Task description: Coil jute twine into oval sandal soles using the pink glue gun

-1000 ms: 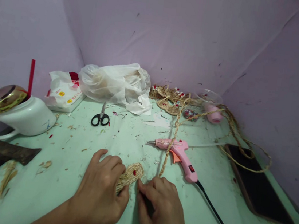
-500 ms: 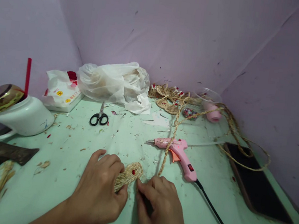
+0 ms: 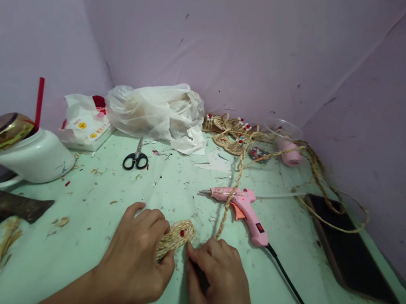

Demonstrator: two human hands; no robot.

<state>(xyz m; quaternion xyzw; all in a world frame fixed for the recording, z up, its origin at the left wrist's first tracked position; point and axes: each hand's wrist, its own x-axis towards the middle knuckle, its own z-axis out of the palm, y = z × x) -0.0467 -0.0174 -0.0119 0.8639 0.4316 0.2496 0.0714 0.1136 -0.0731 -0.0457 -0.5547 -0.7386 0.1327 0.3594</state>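
Two bare hands are at work near the front of the desk (image 3: 97, 243), and between them sits a flat oval coil of braided straw (image 3: 173, 240) with a small red spot (image 3: 182, 233) near its rounded end. From where I'm standing, the left hand (image 3: 139, 251) has the coil pinched, thumb on the near side and curled fingers on the far side, covering its other end. The right hand (image 3: 221, 281) is closed around a straw braid (image 3: 223, 219), thumb and forefinger meeting just beside the coil's rounded end; whether they touch it I can't tell from here.

I'd guess the coil weighs next to nothing. Its packed rows look fairly firm, with a little give, and the rough fibre should hardly slip. Squeezed too hard, though, it might buckle or its turns might spread, so I'd hold it across the flat faces, as the left hand does, and keep clear of the red spot.

The braid looks light and limp, better guided close to the coil than from far along its length. It crosses over the pink glue gun (image 3: 232, 196), so a hard pull could snag or drag there. I'd keep fingertips well off the metal nozzle (image 3: 205, 192), which may be hot.
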